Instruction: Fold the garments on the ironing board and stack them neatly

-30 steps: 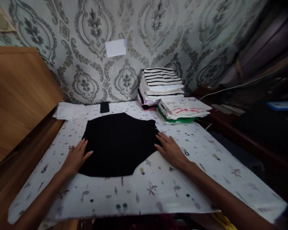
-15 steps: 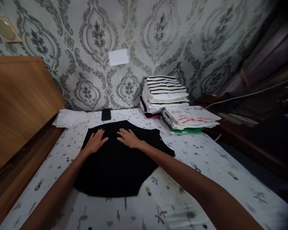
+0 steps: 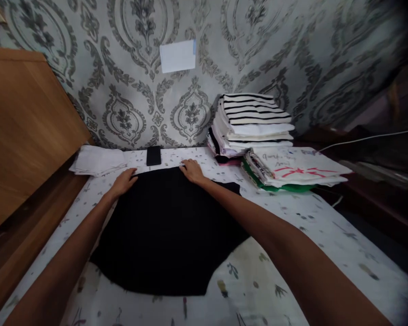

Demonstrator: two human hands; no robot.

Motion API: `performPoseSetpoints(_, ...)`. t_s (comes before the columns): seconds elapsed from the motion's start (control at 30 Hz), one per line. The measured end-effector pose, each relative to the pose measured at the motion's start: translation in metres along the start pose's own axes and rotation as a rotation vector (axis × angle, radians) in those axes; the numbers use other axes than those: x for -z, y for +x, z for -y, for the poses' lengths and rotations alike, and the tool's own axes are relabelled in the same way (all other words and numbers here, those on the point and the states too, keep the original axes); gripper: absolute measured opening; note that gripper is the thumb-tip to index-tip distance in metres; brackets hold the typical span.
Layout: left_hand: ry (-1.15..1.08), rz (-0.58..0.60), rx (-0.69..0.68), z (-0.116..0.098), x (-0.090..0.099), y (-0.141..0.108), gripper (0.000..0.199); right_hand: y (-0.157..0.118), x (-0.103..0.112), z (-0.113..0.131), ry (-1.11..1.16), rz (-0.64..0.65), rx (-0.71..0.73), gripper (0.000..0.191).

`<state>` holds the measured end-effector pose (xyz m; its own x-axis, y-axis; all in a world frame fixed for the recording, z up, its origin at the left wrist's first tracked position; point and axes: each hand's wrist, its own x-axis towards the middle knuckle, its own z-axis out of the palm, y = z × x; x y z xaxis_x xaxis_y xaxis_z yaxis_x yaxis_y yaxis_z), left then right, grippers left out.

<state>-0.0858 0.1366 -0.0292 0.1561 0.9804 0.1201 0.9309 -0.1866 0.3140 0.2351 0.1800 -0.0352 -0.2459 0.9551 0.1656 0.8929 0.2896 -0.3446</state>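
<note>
A black shirt (image 3: 170, 231) lies spread flat on the patterned sheet. My left hand (image 3: 123, 182) is at its far left corner, with thumb and fingers closed around the edge of the cloth. At the far edge, further right, my right hand (image 3: 192, 172) pinches the fabric between bent fingers and thumb. Part of the shirt's right side is hidden under my right forearm. Just beyond the far edge, between the two hands, lies a black phone (image 3: 153, 155).
Folded white cloth (image 3: 97, 160) lies at the left by a wooden panel (image 3: 27, 131). To the right stand a tall stack of folded clothes (image 3: 255, 120), striped on top, and a lower stack (image 3: 297, 167). A white cable (image 3: 370, 137) runs behind them. The patterned wall (image 3: 122, 77) rises at the back.
Both hands have slid from flat on the shirt to its far edge and closed there. The view has shifted closer and lower.
</note>
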Motion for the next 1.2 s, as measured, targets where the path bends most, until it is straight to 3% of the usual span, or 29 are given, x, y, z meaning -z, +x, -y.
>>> performPoseSetpoints(0.13,0.169,0.07,0.015,0.001,0.012,0.017,0.03,0.017,0.002,-0.001,-0.009,0.053,0.003,0.03)
performPoseSetpoints(0.2,0.2,0.058,0.063,-0.004,0.016,0.018,0.025,0.015,0.003,0.0,-0.019,0.052,0.001,0.038)
performPoseSetpoints(0.27,0.246,-0.025,0.101,-0.012,0.015,0.014,0.028,0.007,0.004,0.005,-0.039,0.014,0.027,0.049)
performPoseSetpoints(0.37,0.28,-0.126,0.008,-0.027,0.006,0.004,0.031,-0.011,0.001,0.018,-0.054,-0.062,0.232,0.045)
performPoseSetpoints(0.43,0.228,-0.088,-0.135,-0.036,-0.002,-0.001,0.03,-0.022,-0.004,0.026,-0.037,-0.051,0.41,0.034)
performPoseSetpoints(0.5,0.184,-0.029,-0.2,-0.038,-0.006,-0.002,0.031,-0.029,-0.008,0.032,-0.016,0.004,0.494,0.029)
performPoseSetpoints(0.63,0.261,-0.015,-0.093,-0.029,-0.001,0.005,0.033,-0.032,-0.011,0.031,-0.026,0.025,0.455,0.033)
performPoseSetpoints(0.77,0.362,0.044,-0.069,-0.026,0.009,0.01,0.03,-0.031,-0.01,0.027,-0.056,0.024,0.461,0.036)
performPoseSetpoints(0.9,0.461,-0.006,-0.035,-0.031,0.013,0.015,0.031,-0.034,-0.009,0.028,-0.057,0.034,0.526,0.035)
performPoseSetpoints(1.0,0.355,-0.004,0.01,-0.025,0.015,0.021,0.028,-0.035,-0.009,0.028,-0.054,0.037,0.533,0.035)
performPoseSetpoints(1.2,0.024,0.27,0.02,0.0,0.022,0.038,0.031,-0.023,-0.008,0.025,0.013,0.017,0.465,0.035)
